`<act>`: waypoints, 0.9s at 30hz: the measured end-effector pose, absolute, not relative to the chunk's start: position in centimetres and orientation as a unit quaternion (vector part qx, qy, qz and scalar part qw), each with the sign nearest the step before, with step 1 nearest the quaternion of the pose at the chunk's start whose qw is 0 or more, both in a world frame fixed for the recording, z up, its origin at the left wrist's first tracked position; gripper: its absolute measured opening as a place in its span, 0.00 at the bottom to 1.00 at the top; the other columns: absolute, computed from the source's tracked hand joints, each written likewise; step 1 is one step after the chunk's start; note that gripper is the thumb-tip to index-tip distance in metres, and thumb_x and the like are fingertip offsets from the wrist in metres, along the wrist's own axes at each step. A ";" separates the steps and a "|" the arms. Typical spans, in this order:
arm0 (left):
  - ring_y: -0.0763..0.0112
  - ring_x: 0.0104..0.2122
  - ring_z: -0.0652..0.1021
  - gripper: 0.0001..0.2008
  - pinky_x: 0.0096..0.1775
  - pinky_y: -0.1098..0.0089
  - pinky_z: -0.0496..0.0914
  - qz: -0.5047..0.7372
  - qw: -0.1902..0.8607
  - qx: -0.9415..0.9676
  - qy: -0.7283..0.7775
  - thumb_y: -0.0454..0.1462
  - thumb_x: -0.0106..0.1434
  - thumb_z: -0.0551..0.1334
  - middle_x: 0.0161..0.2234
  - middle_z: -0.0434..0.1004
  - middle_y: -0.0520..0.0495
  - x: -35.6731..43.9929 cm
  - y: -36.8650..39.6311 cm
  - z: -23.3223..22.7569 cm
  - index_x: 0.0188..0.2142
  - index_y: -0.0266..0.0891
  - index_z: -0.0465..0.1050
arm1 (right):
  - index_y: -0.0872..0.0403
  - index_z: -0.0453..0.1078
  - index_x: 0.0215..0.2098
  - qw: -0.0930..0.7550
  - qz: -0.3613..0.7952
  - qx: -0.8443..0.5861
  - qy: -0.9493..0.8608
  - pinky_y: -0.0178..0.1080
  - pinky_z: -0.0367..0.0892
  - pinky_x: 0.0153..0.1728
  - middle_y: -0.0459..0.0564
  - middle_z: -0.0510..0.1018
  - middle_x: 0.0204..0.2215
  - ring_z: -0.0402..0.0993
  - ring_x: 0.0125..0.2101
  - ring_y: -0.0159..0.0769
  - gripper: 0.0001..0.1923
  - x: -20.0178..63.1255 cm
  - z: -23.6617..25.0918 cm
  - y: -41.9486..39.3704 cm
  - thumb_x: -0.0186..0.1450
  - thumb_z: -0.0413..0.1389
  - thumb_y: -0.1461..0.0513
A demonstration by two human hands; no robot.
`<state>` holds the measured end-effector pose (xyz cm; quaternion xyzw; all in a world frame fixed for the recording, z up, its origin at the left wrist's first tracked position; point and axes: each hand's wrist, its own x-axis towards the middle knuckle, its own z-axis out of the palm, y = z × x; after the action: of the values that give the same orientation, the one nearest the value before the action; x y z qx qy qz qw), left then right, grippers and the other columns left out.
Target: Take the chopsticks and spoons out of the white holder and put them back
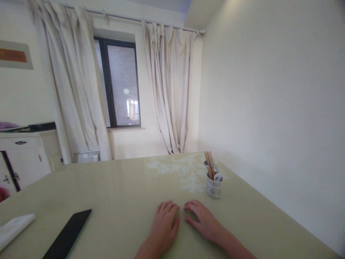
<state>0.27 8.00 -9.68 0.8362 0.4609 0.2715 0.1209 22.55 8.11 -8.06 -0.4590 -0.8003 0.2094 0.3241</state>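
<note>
Handling appears unstarted: your left hand (165,223) and right hand (201,218) rest on the table (121,194), relaxed and grasping nothing, while the white cup (214,189) stands upright and untouched near your right hand, beyond and to its right, with chopsticks (210,169) and spoons (216,168) inside it.

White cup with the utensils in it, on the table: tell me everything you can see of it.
The small, round white cup stands upright on the pale green tabletop, toward its far right side. Dark openings form a diamond-like pattern on its wall; its material is unclear. It holds several slim brown wooden-looking chopsticks, at least one shiny, metal-looking spoon and a white, rounded piece with a dark mark. The bare right hand is nearby, not touching it.
</note>
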 end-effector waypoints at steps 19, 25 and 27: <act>0.55 0.53 0.76 0.15 0.57 0.53 0.64 0.249 0.162 0.813 0.500 0.37 0.68 0.55 0.51 0.79 0.42 0.5 8.5 -8.6 0.49 0.44 0.77 | 0.55 0.60 0.65 0.516 -0.238 -0.629 -0.530 0.64 0.59 0.61 0.68 0.65 0.63 0.62 0.63 0.60 0.35 30.2 -7.5 12.1 0.70 0.52 0.42; 0.55 0.53 0.76 0.14 0.57 0.53 0.64 0.248 0.160 0.817 0.496 0.37 0.68 0.56 0.51 0.79 0.43 0.5 8.8 -8.8 0.49 0.44 0.76 | 0.59 0.52 0.69 0.539 -0.127 -0.651 -0.519 0.63 0.63 0.59 0.72 0.64 0.63 0.63 0.62 0.62 0.45 30.6 -8.8 13.1 0.66 0.54 0.40; 0.55 0.53 0.76 0.14 0.57 0.53 0.64 0.249 0.150 0.819 0.495 0.37 0.68 0.56 0.51 0.79 0.43 0.5 8.8 -9.0 0.49 0.44 0.76 | 0.58 0.51 0.70 0.556 -0.040 -0.648 -0.519 0.60 0.67 0.56 0.69 0.70 0.59 0.71 0.56 0.58 0.46 30.8 -9.1 13.3 0.65 0.56 0.41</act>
<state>0.48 8.79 -8.97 0.8185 0.4954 0.2491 0.1502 30.79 13.28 -9.08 -0.6480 -0.5191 -0.0405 0.5560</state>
